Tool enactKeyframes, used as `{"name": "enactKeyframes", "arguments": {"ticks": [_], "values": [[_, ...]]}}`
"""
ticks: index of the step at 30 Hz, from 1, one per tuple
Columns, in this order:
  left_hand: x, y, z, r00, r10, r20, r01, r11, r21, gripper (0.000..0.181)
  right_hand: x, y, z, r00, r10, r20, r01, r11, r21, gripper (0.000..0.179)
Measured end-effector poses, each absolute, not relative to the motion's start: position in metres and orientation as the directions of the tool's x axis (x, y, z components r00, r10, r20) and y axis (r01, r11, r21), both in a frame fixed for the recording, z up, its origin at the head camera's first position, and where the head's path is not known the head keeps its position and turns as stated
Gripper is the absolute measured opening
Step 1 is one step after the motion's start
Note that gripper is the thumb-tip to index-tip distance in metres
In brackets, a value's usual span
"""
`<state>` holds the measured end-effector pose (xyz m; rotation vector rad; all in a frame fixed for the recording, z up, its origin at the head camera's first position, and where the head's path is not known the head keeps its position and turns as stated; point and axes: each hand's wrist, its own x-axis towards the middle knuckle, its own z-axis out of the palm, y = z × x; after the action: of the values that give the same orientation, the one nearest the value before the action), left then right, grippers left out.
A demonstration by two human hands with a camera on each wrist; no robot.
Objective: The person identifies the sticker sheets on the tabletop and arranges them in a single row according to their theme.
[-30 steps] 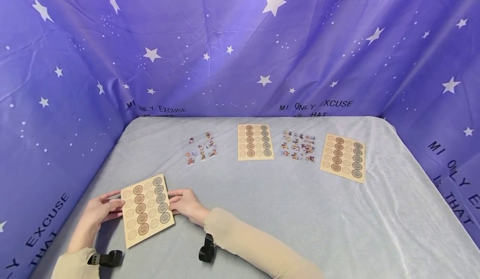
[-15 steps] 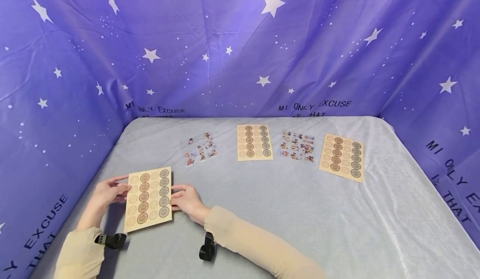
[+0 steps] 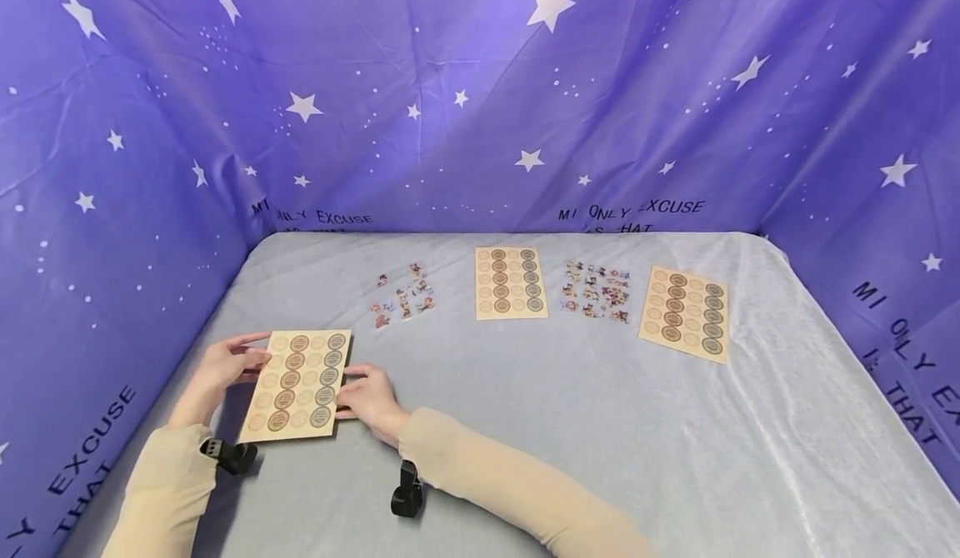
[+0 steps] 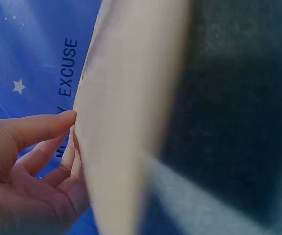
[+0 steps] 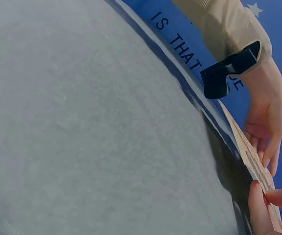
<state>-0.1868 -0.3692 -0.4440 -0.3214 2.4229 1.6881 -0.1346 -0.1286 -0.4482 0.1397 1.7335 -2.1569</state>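
Observation:
A tan sheet of round stickers (image 3: 300, 387), with columns of pale, brown and grey circles, is held slightly tilted at the front left, casting a shadow on the cloth. My left hand (image 3: 225, 366) pinches its left edge; in the left wrist view the thumb (image 4: 45, 126) presses one face and the fingers lie behind. At the right edge, my right hand (image 3: 371, 404) pinches the sheet between thumb and fingers, also seen in the right wrist view, where the sheet (image 5: 246, 152) appears nearly edge-on. From the left wrist, the near part of the sheet is blurred.
Two similar sticker sheets (image 3: 512, 283) (image 3: 684, 314) lie at the back middle and back right. Clear sheets of small cartoon stickers (image 3: 405, 296) (image 3: 597, 293) lie beside them. A grey cloth (image 3: 600, 441) covers the table; a purple starry curtain (image 3: 420, 83) encloses it.
Both hands keep hold of the sticker sheet. It has moved away from me and slightly right, and has turned clockwise, with the left hand moving forward along with it.

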Motion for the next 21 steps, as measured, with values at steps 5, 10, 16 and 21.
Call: {"name": "enactKeyframes", "arguments": {"ticks": [5,10,16,21], "values": [[-0.193,-0.372,-0.449,-0.965,-0.045,-0.257,-0.259,0.282,0.924,0.027,-0.136,-0.130,-0.449,-0.940,-0.225,-0.258,0.302,-0.192,-0.934,0.040],[-0.193,-0.369,-0.443,-0.963,-0.016,-0.267,-0.260,0.294,0.920,0.030,-0.136,-0.132,-0.451,-0.940,-0.226,-0.256,0.303,-0.202,-0.931,0.041],[-0.190,-0.357,-0.432,-0.963,-0.013,-0.269,-0.257,0.343,0.904,0.053,-0.137,-0.134,-0.452,-0.941,-0.198,-0.275,0.311,-0.186,-0.932,0.045],[-0.189,-0.356,-0.431,-0.960,-0.026,-0.277,-0.266,0.384,0.884,0.054,-0.136,-0.136,-0.453,-0.936,-0.200,-0.290,0.325,-0.174,-0.930,0.045]]}}
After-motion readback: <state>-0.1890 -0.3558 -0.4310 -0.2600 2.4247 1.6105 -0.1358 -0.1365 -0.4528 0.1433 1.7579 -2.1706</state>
